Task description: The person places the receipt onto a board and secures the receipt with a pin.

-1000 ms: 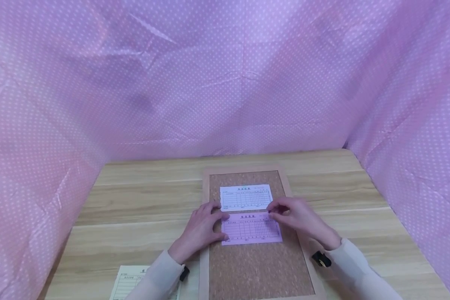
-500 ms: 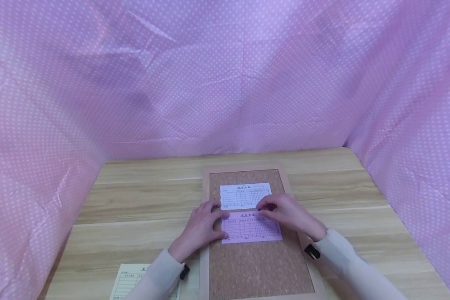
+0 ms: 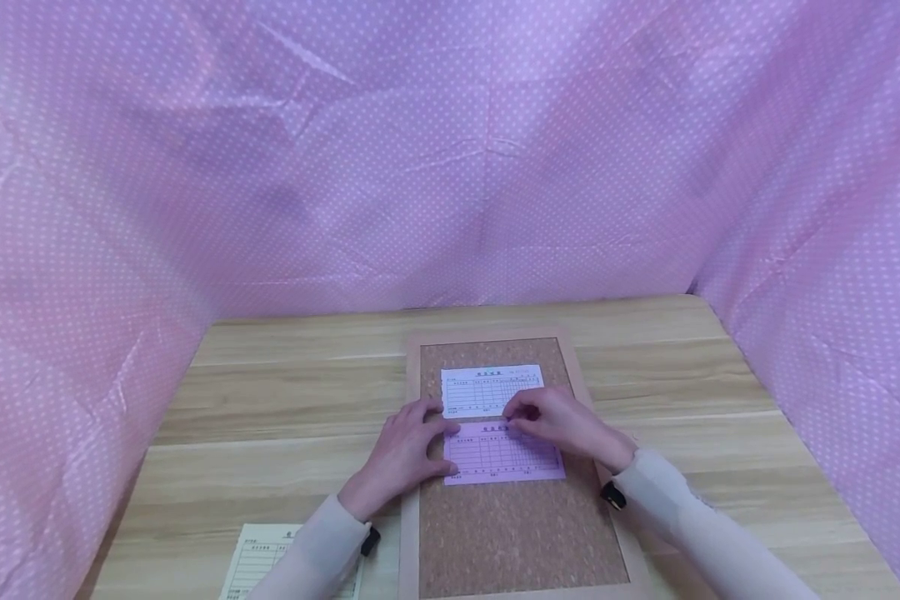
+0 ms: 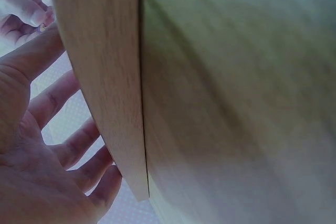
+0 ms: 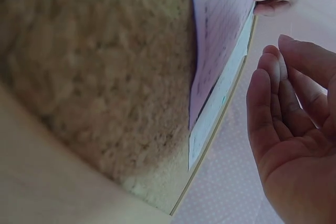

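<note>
A purple printed slip (image 3: 495, 462) lies on the framed corkboard (image 3: 525, 533), just below a white printed slip (image 3: 480, 392). My left hand (image 3: 401, 450) rests at the left of the purple slip, thumb and forefinger spread and touching its left corners. Over the top edge of the purple slip, my right hand (image 3: 558, 421) pinches a tiny object between thumb and fingertips. It looks like a push pin (image 4: 43, 26) in the left wrist view, mostly hidden by the fingers. A small green spot (image 5: 223, 99) shows at the top edge of the white slip.
A pale yellow printed slip (image 3: 258, 554) lies on the wooden table (image 3: 270, 400) at the front left, partly under the left sleeve. The board's wooden frame (image 3: 408, 533) borders the cork. Pink dotted cloth (image 3: 450, 167) encloses the table's back and sides.
My right hand has slid left along the top edge of the purple slip, from near its right corner toward its middle. My left hand has stayed in place.
</note>
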A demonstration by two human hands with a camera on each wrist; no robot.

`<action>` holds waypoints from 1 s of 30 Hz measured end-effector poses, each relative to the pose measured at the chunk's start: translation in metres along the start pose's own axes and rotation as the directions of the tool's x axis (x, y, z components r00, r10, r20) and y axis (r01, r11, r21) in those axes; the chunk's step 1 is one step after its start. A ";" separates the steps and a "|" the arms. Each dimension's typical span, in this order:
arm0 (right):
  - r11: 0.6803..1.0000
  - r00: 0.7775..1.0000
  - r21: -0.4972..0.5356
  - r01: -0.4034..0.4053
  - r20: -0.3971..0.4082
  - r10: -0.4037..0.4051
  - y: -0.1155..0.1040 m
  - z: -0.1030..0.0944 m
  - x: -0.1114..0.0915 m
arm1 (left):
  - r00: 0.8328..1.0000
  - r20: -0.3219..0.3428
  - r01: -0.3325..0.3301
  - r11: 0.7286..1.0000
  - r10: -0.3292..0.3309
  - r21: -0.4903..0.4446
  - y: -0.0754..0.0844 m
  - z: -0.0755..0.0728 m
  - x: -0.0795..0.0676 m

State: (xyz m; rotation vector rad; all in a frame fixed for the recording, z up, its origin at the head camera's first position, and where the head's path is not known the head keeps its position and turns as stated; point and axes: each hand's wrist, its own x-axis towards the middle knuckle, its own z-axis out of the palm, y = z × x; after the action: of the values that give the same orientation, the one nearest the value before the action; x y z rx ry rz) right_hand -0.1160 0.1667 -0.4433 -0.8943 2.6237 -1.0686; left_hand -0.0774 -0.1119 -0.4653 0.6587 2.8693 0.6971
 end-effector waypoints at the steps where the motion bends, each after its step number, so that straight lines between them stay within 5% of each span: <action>1: 1.000 1.000 -0.004 0.000 0.002 0.000 0.000 0.000 0.001 | 1.000 0.000 0.000 1.000 0.000 -0.001 0.000 0.000 0.000; 30: 0.994 0.996 -0.093 -0.053 0.073 0.060 0.005 0.007 0.015 | 1.000 -0.012 -0.007 1.000 0.007 -0.005 0.000 0.000 0.001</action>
State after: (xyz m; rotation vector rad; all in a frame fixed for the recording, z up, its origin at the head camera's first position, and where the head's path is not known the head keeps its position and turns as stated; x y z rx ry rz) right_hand -0.1280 0.1563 -0.4508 -0.8555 2.6361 -0.8904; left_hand -0.0784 -0.1115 -0.4656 0.6664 2.8766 0.7106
